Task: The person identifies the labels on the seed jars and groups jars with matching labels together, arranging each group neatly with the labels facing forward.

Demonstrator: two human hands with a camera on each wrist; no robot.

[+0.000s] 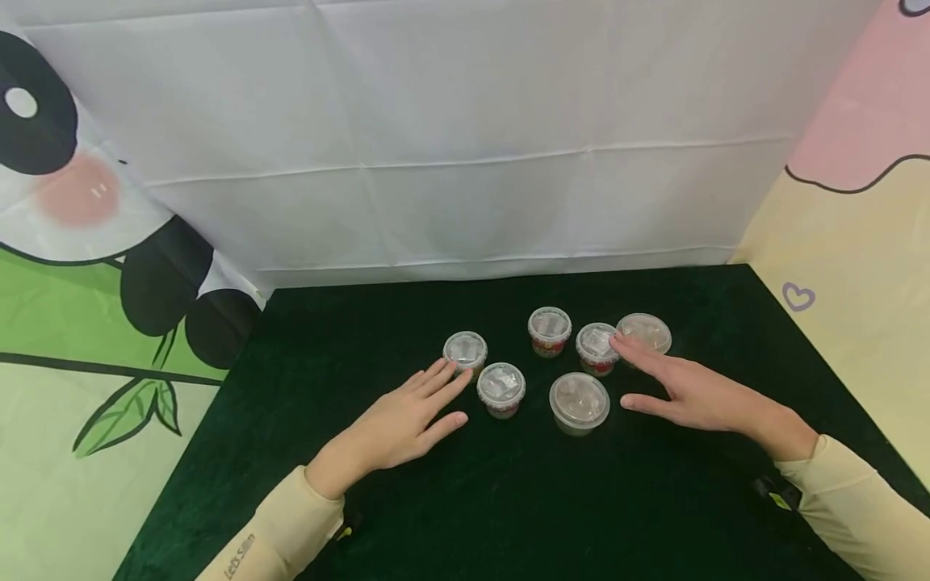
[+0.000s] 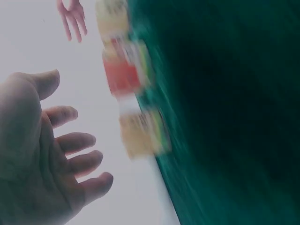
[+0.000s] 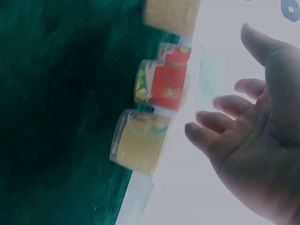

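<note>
Several small lidded tubs stand in a loose group on a dark green cloth. My left hand [image 1: 400, 424] has its fingers spread, the fingertips overlapping a clear-lidded tub [image 1: 465, 347] at the group's left side. Just right of those fingers is another small tub [image 1: 501, 386]. My right hand [image 1: 690, 395] stretches in from the other side, its fingers overlapping a wide-lidded tub [image 1: 645, 329] and reaching the edge of a red-labelled tub [image 1: 597, 343]. In the right wrist view a yellowish tub [image 3: 140, 143] stands beside the red one [image 3: 168, 84]. Neither hand grips anything.
Between the hands stand a wide-lidded tub [image 1: 579, 401] in front and a red-labelled tub [image 1: 549, 327] behind. The green cloth [image 1: 523, 500] covers the table. A white sheet [image 1: 472, 161] hangs along the back edge, with cartoon-printed fabric [image 1: 145, 282] at the sides.
</note>
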